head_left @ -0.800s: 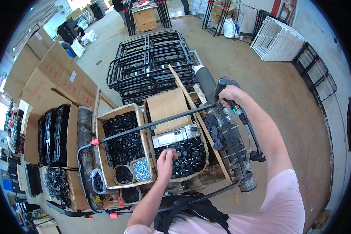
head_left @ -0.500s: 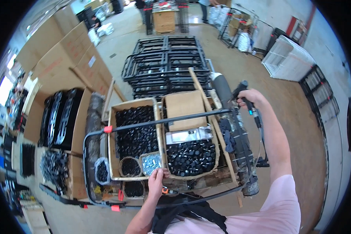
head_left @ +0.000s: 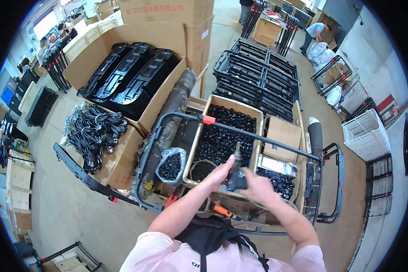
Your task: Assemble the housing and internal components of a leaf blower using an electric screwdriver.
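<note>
Since the earlier frames, the dark handheld tool [head_left: 236, 174] has been brought from the right to the centre of the frame. Nearest, at lower centre, an orange-handled tool [head_left: 222, 210] is seen. Above it, the dark tool is flanked by the left hand [head_left: 221, 176] and right hand [head_left: 258, 187]; through blur, whether either's fingers are clamped on it cannot be told. Beyond, black parts [head_left: 220, 129] are held in a box [head_left: 259, 127]; farther, upper right, black frames [head_left: 258, 77] are stacked.
</note>
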Tool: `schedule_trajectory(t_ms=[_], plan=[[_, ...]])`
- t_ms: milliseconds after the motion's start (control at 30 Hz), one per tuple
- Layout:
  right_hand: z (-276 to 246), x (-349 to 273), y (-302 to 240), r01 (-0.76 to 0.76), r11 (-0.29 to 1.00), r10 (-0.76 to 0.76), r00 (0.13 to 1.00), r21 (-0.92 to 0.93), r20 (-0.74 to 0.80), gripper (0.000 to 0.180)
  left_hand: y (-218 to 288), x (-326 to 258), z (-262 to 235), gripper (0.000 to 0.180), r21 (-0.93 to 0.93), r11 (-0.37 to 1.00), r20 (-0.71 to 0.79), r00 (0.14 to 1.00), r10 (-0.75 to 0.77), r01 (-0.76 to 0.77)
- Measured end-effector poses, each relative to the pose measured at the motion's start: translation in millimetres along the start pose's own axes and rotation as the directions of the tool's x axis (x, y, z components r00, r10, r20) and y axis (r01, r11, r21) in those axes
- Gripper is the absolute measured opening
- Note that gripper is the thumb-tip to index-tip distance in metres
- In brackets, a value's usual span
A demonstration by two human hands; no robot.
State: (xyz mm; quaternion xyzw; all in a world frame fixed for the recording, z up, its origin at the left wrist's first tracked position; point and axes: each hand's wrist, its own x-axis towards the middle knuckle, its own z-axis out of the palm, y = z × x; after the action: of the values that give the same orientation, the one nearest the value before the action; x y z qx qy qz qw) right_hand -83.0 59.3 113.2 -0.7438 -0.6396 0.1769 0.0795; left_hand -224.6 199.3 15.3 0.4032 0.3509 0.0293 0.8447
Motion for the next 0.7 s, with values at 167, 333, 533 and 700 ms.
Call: schedule_trajectory(t_ms=[167,333,533,700], plan=[[79,71,-66,0.080,0.997,-0.080,0.997,0.017,-0.009,0.085,11,-22,-76,0.071,0.425,0.904,-0.475,0.843,0.252,-0.031],[123,135,-98,0.062,0.995,-0.056,0.996,0.083,-0.074,0.079,33,-1,-152,0.070,0.702,0.705,-0.512,0.755,0.409,0.095],[127,167,-97,-0.065,0.994,0.064,0.998,0.087,0.012,0.080,36,26,-168,0.069,0.802,0.590,-0.481,0.686,0.546,0.092],[129,176,-89,-0.078,0.991,0.077,0.997,0.112,0.014,0.077,39,34,-170,0.068,0.818,0.571,-0.453,0.687,0.569,0.067]])
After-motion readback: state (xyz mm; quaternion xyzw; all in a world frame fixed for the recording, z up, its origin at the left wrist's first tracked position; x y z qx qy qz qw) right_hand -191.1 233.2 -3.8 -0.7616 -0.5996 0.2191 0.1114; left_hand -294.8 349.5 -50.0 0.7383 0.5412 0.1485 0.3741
